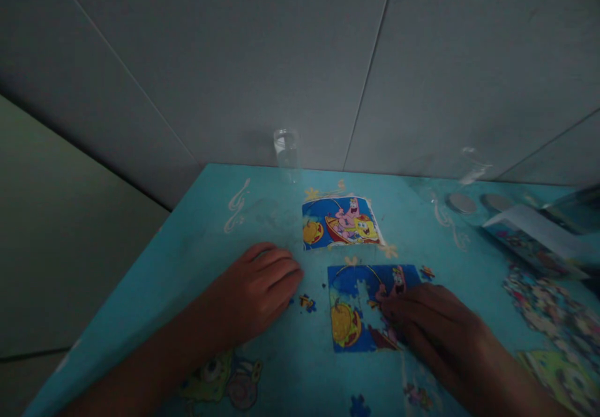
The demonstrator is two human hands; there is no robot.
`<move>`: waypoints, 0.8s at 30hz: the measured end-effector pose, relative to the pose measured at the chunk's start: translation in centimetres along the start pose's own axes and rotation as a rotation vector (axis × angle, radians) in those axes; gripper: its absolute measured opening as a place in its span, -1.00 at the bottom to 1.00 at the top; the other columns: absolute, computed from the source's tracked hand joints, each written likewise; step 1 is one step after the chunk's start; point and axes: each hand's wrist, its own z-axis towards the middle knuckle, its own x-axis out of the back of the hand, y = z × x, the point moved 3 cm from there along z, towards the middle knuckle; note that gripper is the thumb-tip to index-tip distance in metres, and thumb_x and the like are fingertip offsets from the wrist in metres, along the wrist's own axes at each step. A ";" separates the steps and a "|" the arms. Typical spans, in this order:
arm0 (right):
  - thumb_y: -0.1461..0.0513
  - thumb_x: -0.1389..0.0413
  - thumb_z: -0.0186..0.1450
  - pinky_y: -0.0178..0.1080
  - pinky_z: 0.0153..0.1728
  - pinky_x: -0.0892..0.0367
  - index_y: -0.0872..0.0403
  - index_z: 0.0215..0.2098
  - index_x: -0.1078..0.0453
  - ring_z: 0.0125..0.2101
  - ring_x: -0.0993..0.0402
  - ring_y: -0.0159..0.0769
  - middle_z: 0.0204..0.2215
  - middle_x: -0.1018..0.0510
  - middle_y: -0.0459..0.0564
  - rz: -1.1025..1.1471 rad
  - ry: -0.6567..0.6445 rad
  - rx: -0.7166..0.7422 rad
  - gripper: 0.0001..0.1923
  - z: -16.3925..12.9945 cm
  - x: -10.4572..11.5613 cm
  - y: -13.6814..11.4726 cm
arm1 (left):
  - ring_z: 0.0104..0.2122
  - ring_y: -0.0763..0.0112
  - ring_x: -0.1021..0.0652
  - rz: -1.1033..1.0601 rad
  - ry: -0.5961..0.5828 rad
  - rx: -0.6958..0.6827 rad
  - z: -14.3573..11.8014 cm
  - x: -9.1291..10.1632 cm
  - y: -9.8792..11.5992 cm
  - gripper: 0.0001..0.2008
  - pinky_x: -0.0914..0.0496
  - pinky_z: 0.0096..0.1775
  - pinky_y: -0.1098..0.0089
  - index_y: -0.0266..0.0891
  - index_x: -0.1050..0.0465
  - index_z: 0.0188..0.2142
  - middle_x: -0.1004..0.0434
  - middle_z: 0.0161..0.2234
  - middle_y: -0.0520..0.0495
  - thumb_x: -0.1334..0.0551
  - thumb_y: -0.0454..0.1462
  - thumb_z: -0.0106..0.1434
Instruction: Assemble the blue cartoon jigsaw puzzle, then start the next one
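On the turquoise table (197, 261), close to its near edge, I am working at a small jigsaw puzzle (360, 307). I am resting my left hand (260, 286) flat on the tabletop with its fingers together and slightly curled, gripping nothing. I am laying my right hand (429, 323) over the puzzle's right side, fingers together and pressing down on the pieces there; whether a piece sits under them I cannot tell. Judging by what is showing, the puzzle is well along: the blue left part with the orange shape is joined up, though a pale gap is showing through its middle. A loose piece (307, 302) is lying between my hands, another (426, 272) just beyond the puzzle's far right corner. Past the puzzle, the reference picture (340, 222) is lying flat, and a clear glass (287, 148) is standing by the wall.
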 end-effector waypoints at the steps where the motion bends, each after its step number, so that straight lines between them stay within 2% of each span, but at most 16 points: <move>1: 0.29 -0.04 0.46 -0.02 0.00 -0.54 -0.11 0.16 -0.40 -0.05 -0.56 -0.16 -0.01 -0.59 0.00 0.001 -0.002 0.004 -0.65 0.0 0.0 0.0 | -0.06 0.23 -0.54 -0.002 0.002 0.001 0.0 0.0 0.0 -0.81 -0.40 0.05 0.10 -0.29 -0.51 -0.03 -0.60 -0.07 -0.13 -0.17 -0.37 0.42; 24: 0.28 -0.07 0.42 -0.06 -0.08 -0.60 -0.09 0.10 -0.50 -0.10 -0.62 -0.14 -0.06 -0.64 0.00 0.006 0.069 0.018 -0.66 0.5 0.3 -0.2 | -0.08 0.24 -0.54 0.012 0.012 -0.008 0.1 0.2 0.1 -0.81 -0.41 0.05 0.10 -0.29 -0.51 -0.05 -0.61 -0.09 -0.12 -0.15 -0.37 0.43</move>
